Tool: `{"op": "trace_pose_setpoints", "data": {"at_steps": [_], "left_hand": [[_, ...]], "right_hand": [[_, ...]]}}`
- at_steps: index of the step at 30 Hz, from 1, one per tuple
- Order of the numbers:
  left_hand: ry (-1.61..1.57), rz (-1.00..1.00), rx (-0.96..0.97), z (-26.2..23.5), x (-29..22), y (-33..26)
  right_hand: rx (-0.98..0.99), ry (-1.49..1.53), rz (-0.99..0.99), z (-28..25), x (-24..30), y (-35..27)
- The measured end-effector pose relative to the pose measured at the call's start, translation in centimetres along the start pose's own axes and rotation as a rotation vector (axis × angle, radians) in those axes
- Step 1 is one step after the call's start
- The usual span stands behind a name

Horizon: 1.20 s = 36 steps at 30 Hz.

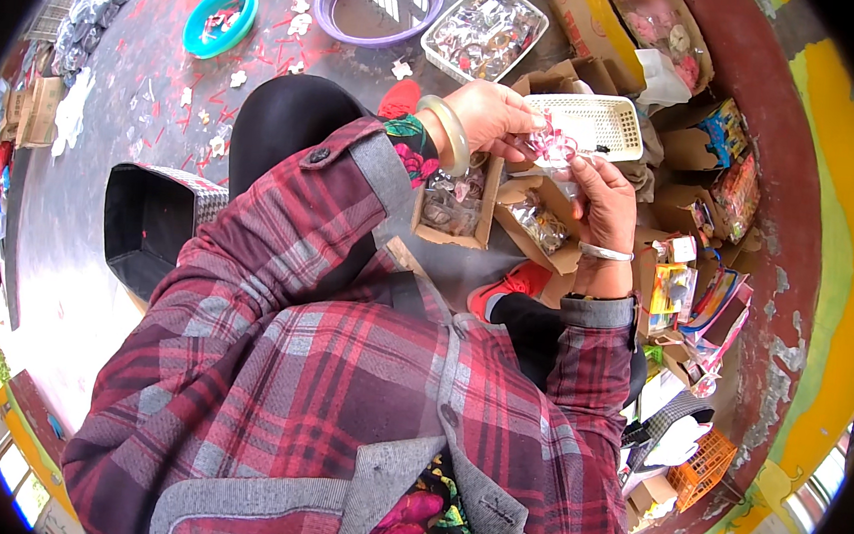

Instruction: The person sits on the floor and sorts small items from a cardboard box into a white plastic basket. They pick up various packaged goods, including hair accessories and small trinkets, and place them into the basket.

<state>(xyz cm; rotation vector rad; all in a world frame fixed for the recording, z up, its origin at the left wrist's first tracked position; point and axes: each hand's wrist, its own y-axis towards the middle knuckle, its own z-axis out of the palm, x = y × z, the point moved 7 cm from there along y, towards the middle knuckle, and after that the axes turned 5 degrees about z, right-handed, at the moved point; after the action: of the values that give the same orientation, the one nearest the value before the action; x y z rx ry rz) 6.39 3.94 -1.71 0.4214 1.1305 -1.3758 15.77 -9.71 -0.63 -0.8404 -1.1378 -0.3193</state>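
Pink trinket (554,145) pinched between left hand (494,115); right hand (603,196).

red-grey plaid jacket (339,361), pink trinket (554,145), white basket (599,120), purple bowl (379,2), teal bowl (220,20)

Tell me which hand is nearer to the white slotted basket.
Left. The left hand is right beside the white slotted basket, its fingertips at the basket's near edge, pinching a small pink piece. The right hand sits lower, below the basket, touching the same piece.
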Motion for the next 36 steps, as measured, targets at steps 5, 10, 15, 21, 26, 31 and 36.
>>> {"op": "trace_pose_setpoints", "data": {"at_steps": [5,10,15,21,26,31,36], "left_hand": [[0.023,-0.020,0.008,0.5,0.1,-0.4],[0.080,-0.062,0.023,0.5,0.2,-0.6],[0.092,0.012,0.038,0.3,-0.3,-0.3],[0.042,0.064,0.116,0.9,-0.6,-0.3],[-0.008,0.027,0.054,1.3,-0.7,-0.4],[0.013,0.042,0.043,1.1,-0.3,-0.5],[0.018,0.074,-0.019,0.5,-0.7,-0.4]], "right_hand": [[-0.062,0.010,-0.038,-0.5,0.3,0.0],[-0.114,0.097,-0.076,-1.0,0.3,0.1],[-0.139,0.164,-0.097,-1.1,0.4,0.0],[-0.115,0.245,-0.123,-1.3,0.5,0.1],[-0.058,0.176,-0.094,-0.5,0.5,-0.2],[-0.051,0.089,-0.082,-0.5,0.1,-0.1],[0.012,0.228,-0.027,-0.3,1.2,-0.5]]}}
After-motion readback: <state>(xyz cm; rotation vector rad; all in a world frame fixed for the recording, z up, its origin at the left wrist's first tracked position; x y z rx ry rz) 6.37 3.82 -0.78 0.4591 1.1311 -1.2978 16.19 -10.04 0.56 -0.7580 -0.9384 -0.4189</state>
